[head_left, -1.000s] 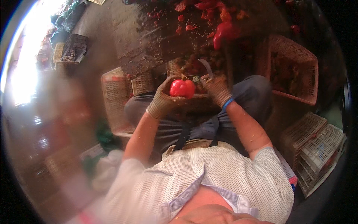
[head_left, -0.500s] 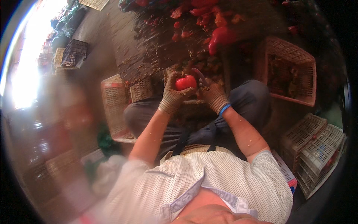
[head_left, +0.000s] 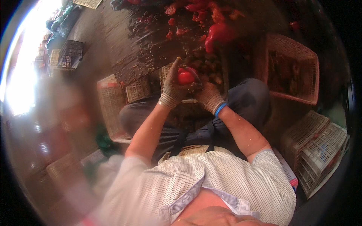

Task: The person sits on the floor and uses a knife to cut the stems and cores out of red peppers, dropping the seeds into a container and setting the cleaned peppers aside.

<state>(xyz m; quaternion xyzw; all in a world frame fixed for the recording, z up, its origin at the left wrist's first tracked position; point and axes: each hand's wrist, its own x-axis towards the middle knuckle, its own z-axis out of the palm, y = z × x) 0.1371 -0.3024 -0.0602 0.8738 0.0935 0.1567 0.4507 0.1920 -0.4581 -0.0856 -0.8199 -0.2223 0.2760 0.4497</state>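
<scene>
A red bell pepper (head_left: 185,77) rests in my gloved left hand (head_left: 171,88), its thumb side pointing up along the pepper's left. Against the pepper's right side lies the curved blade of a knife (head_left: 195,72). My gloved right hand (head_left: 208,95) is closed round the knife's handle, which is mostly hidden, and almost meets the left hand under the pepper. Below both hands is a crate (head_left: 188,101) between my knees, with brownish-green scraps in it.
A dark, wet work surface (head_left: 124,45) strewn with seeds lies ahead, bearing red pepper pieces (head_left: 218,35). Crates stand on both sides: a pale one (head_left: 109,109) at left, a reddish one (head_left: 292,98) with scraps at right, and stacked crates (head_left: 320,150) at lower right.
The knife has moved left from beside the pepper to its right side, and my right hand has come closer to my left. The pepper has turned in my left hand.
</scene>
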